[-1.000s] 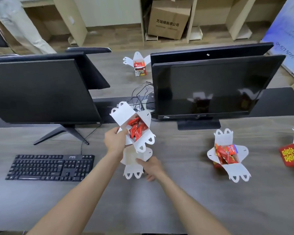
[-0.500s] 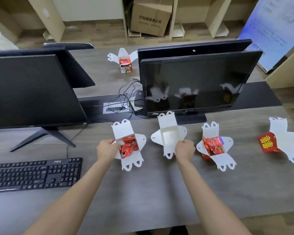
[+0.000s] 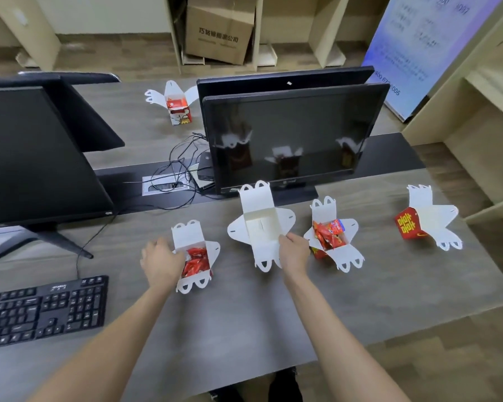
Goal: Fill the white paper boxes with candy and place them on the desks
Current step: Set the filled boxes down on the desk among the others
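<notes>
Tabletop [image 3: 244, 314]: empty white box [image 3: 259, 224] standing, right hand [image 3: 294, 250] grip pinching its 5 o'clock corner. Candy-filled box [image 3: 196, 256] at its 8 o'clock, left hand [image 3: 161, 262] grip curled round its 9 o'clock wall. Third box [image 3: 330, 236], filled, at the empty one's 3 o'clock.

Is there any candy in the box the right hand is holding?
No: the paper box held by the right hand shows only its bare white inside.
</notes>
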Motion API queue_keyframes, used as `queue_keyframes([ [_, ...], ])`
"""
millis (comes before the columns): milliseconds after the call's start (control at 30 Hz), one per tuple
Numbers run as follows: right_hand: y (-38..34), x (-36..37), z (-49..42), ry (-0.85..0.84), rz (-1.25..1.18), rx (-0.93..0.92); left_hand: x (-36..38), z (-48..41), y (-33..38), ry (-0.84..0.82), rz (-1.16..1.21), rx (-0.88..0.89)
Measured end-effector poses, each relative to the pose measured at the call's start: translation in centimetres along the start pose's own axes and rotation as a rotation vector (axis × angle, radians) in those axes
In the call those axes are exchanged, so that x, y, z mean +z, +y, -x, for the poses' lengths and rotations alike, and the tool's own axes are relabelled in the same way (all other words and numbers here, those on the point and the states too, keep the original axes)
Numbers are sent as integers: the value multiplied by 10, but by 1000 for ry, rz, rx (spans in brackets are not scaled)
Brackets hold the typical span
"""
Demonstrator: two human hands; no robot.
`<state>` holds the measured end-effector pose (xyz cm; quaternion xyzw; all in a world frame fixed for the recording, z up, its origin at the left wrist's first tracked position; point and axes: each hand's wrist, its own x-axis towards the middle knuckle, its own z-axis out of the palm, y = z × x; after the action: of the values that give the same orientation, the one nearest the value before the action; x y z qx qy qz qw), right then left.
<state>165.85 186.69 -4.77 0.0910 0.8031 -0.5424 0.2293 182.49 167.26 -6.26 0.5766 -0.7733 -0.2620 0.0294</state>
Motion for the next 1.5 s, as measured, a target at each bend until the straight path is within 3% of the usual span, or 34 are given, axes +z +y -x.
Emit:
queue_keyframes([
  [67,-7,-7,5,10,-63,-22,-1,10,17,95,101,137],
  [133,-18,-18,9,23,-146,-46,4,20,41,68,204,245],
  [400,-57,-119,-17,198,-272,-136,72,84,160,-479,413,313],
  [667,-54,-271,-114,447,-358,-145,159,171,288,-608,508,360],
  [867,-27,-362,-198,465,-365,-19,205,190,346,-501,374,326],
  [1067,18,-391,-257,273,-142,212,229,195,373,-428,324,218],
  [1233,24,-395,-277,309,102,234,231,188,373,-361,281,169],
  [1500,28,-398,-288,285,53,352,212,182,357,-21,376,112],
])
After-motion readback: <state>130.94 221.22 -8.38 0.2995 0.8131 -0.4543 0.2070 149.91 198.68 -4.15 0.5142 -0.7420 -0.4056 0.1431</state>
